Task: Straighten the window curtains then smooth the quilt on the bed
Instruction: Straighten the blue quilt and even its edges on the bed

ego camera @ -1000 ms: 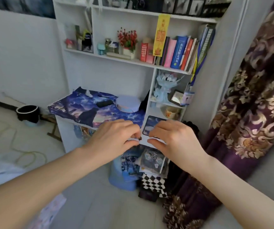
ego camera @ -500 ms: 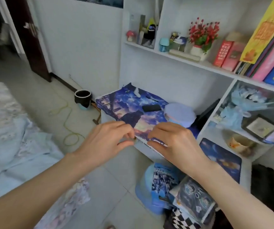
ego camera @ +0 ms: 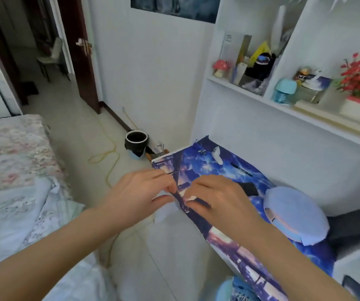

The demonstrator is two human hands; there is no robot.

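Note:
The bed is at the left, with a floral sheet [ego camera: 11, 153] and a rumpled pale blue quilt [ego camera: 16, 213] bunched over its near part. My left hand [ego camera: 140, 192] and my right hand [ego camera: 216, 198] are held close together in front of me, well right of the bed. They overlap the front edge of the desk in the view. Fingers of both hands are curled, thumbs against fingertips, and I see nothing held between them. The window curtain is out of view.
A white desk covered by a blue starry cloth [ego camera: 229, 168] stands at the right under white shelves [ego camera: 250, 92] of ornaments. A pale blue cap [ego camera: 294, 213] lies on the desk. A black bucket [ego camera: 136, 139] and yellow cord [ego camera: 109, 155] are on the floor. A dark door [ego camera: 76, 51] stands open behind.
The view has swung left: the purple patterned curtain has left the frame and the bed and doorway have come in. My hands keep the same close, curled pose.

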